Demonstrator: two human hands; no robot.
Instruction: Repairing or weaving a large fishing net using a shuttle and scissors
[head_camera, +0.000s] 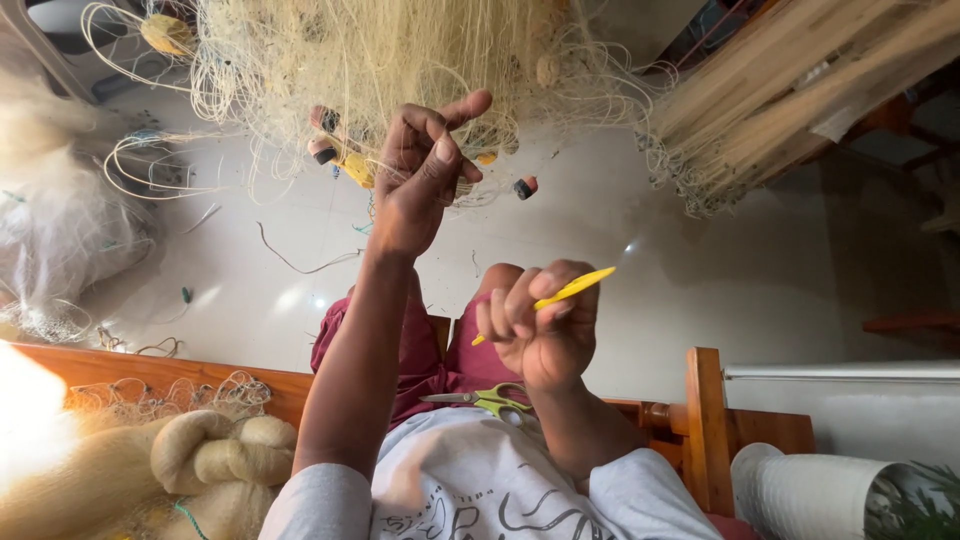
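We're looking down at two bare hands, and the left hand (425, 175) is raised high, fingers curled together and pinching strands of the pale fishing net (390, 50) that hangs in a tangled mass above. Small floats (340, 160), yellow and dark-tipped, dangle from the mesh just beside that hand. Lower and nearer, the right hand (540, 325) is closed in a loose fist, fingers clamped on a slim yellow netting needle (570, 291) that points up and to the right, well apart from the net. On the lap, green-handled scissors (490, 400) lie against the white shirt (470, 480). Coiled cream twine (215, 450) sits on the wooden bench (160, 372) at the left.
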